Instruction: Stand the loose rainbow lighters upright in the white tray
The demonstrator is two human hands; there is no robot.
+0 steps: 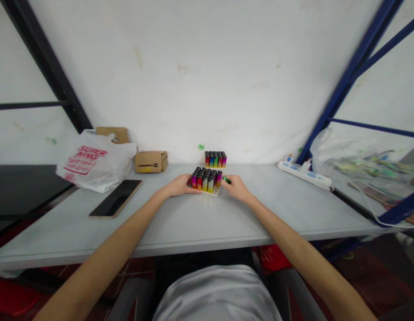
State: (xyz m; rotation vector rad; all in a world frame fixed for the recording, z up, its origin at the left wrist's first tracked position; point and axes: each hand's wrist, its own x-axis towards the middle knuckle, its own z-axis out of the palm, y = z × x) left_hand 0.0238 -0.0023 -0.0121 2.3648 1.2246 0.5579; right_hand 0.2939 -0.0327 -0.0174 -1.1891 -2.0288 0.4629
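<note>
A block of several colourful lighters [204,179] with black tops stands upright in a pale tray [210,193] on the table. The fingers of my left hand [180,185] are closed against the left side of this tray. At its right front corner, my right hand [236,187] pinches a single lighter [226,180] with a green end, lying tilted across the fingers. Beside that hand, the tray's front right slot looks see-through, with no coloured lighter in it. Behind, near the wall, stands a second block of lighters [215,159].
On the left are a white plastic bag [96,160], a small cardboard box [151,162] and a black-screened phone [116,199]. A white power strip [304,174] with plugs lies at the right, beside a blue metal frame [341,84]. The table's front edge [207,248] is near my body.
</note>
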